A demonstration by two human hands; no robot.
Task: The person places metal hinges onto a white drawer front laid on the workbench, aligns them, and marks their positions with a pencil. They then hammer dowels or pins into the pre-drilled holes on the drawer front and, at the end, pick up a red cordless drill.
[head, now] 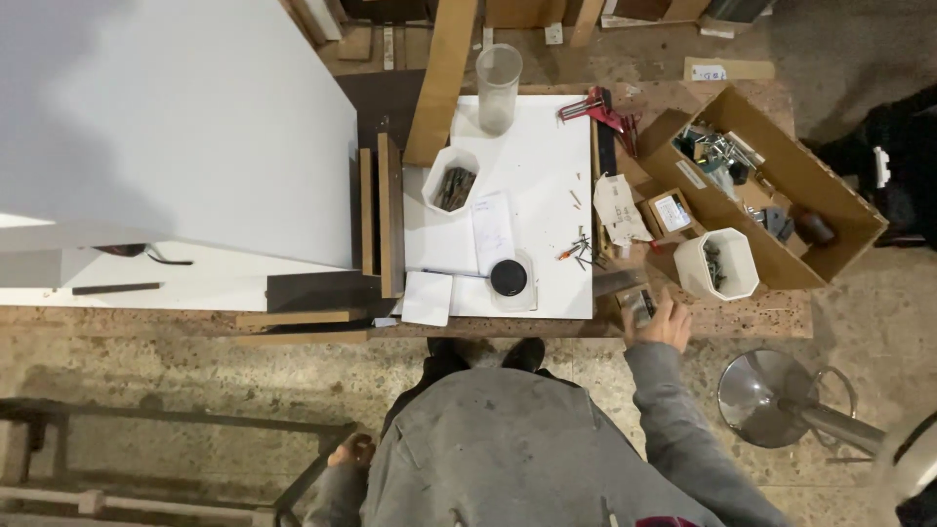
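My right hand (662, 320) reaches over the front edge of the workbench and grips a small grey metal piece (639, 304). It is just left of a white tub of screws (720, 263) and right of a white board (542, 166). Loose screws (583, 250) lie on the board near the hand. My left hand (351, 451) hangs low beside my body, fingers curled, above a dark metal frame. I cannot see anything in it.
A large white panel (176, 127) fills the left. The board carries a clear plastic cup (499, 86), a white tub of dark parts (452, 182), papers and a black round lid (509, 277). A cardboard box of hardware (771, 185) stands right, a red clamp (605, 110) behind, a metal stool (771, 398) below.
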